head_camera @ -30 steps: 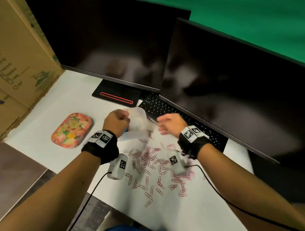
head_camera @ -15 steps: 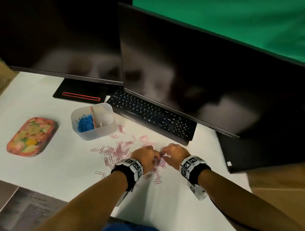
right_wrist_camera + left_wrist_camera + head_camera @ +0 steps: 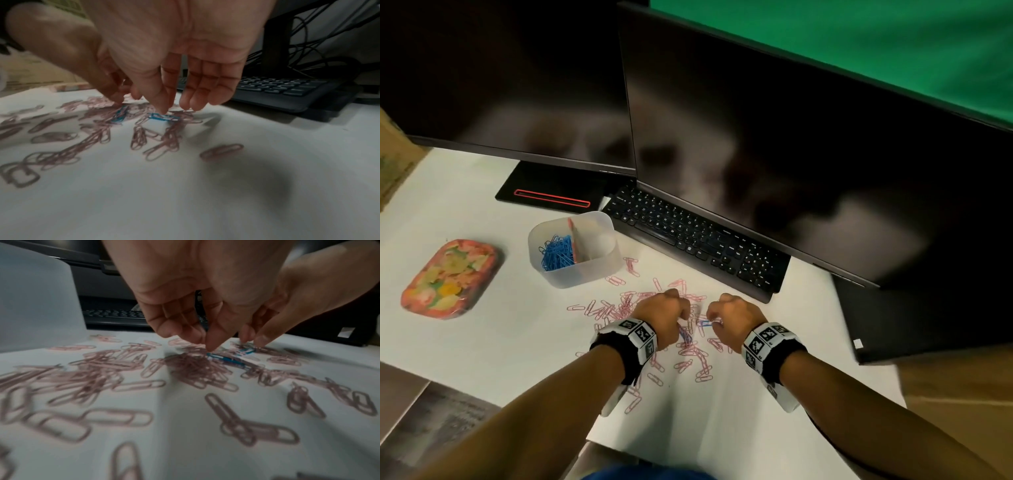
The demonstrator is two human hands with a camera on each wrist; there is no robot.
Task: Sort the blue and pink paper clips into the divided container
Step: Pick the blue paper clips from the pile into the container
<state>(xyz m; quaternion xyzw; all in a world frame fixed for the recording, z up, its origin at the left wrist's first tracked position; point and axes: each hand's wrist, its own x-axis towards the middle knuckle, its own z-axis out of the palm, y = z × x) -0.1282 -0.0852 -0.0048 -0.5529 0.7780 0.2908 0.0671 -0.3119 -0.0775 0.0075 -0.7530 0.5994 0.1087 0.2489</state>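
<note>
Pink paper clips [image 3: 619, 308] lie scattered on the white table [image 3: 482, 342], with a few blue ones among them. The clear divided container [image 3: 606, 265] stands behind the pile; blue clips [image 3: 556, 251] fill its left compartment. My left hand [image 3: 681, 322] [image 3: 205, 344] points down, its thumb and forefinger pinching the end of a blue clip [image 3: 226, 360] that still lies on the table. My right hand [image 3: 710, 318] [image 3: 170, 108] hangs beside it with fingers straight down, thumb tip touching another blue clip [image 3: 162, 117] [image 3: 707, 322].
A black keyboard [image 3: 698, 243] and two dark monitors [image 3: 774, 137] stand right behind the pile. A colourful tin [image 3: 452, 277] sits at the left, a black stand with a red stripe [image 3: 551, 195] behind the container. The table's front edge is near my forearms.
A second ago both hands were up at the container; they have come down to the pile, and the container now stands free on the table. The head view swung right.
</note>
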